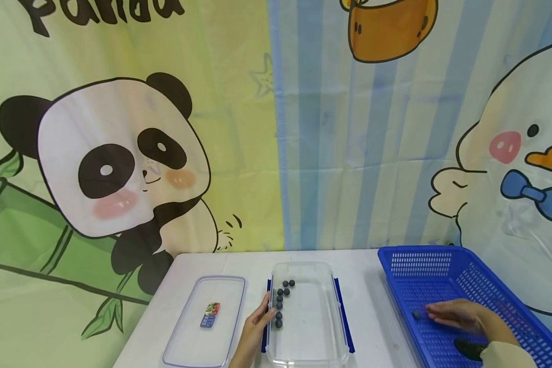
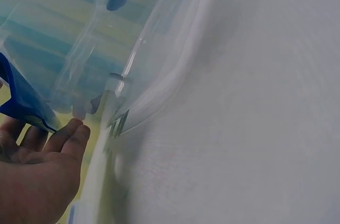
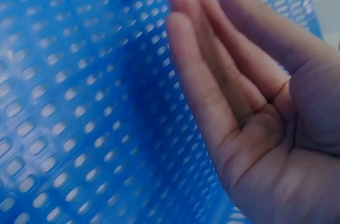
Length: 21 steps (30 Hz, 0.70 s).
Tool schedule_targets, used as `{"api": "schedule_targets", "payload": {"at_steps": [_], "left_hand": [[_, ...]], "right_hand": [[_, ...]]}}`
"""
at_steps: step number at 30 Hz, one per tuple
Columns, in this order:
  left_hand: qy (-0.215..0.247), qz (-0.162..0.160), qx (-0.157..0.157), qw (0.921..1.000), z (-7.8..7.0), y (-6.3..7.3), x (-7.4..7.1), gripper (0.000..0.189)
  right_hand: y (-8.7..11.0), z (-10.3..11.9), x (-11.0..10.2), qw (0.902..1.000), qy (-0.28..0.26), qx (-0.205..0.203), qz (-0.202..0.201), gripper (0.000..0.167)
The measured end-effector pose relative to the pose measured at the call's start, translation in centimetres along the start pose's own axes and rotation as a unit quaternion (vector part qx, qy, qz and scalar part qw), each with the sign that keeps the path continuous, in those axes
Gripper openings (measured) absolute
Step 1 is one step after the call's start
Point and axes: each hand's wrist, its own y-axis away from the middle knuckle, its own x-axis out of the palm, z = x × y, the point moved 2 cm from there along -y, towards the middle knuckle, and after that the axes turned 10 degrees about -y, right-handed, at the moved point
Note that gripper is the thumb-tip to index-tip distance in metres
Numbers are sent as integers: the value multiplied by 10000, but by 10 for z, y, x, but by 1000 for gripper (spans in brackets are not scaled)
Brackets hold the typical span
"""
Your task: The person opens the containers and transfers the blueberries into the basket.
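A clear plastic box (image 1: 310, 327) with blue side latches stands mid-table. Several small dark balls (image 1: 279, 299), blueberry-like, lie along its left side. My left hand (image 1: 254, 332) holds the box's left wall, thumb at the rim; in the left wrist view its fingers (image 2: 74, 136) are bent beside a blue latch (image 2: 24, 96). Over the blue basket (image 1: 418, 255) at the right is my right hand (image 1: 464, 317), its fingers fairly straight and nothing between them. One small dark ball (image 1: 416, 315) lies in the basket just beyond the fingertips, apart from them in the right wrist view.
Left of the box, a clear lid (image 1: 184, 342) with a bluish rim and a colourful label (image 1: 210, 315) lies flat on the white table (image 1: 363, 296). A dark rounded shape (image 1: 469, 349) shows by the right wrist. Behind the table hangs a cartoon-printed curtain (image 1: 322, 153).
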Motion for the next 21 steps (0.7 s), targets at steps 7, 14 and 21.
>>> {"api": "schedule_targets", "payload": {"at_steps": [7, 14, 21], "left_hand": [[8, -68, 36, 10000, -1, 4, -1, 59], [33, -52, 37, 10000, 1, 5, -1, 59], [1, -42, 84, 10000, 0, 2, 2, 60]], "right_hand": [[-6, 42, 45, 9954, 344, -846, 281, 27], [-39, 77, 134, 9846, 938, -1477, -35, 35], [-107, 65, 226, 9848, 963, -1368, 457, 33]]}}
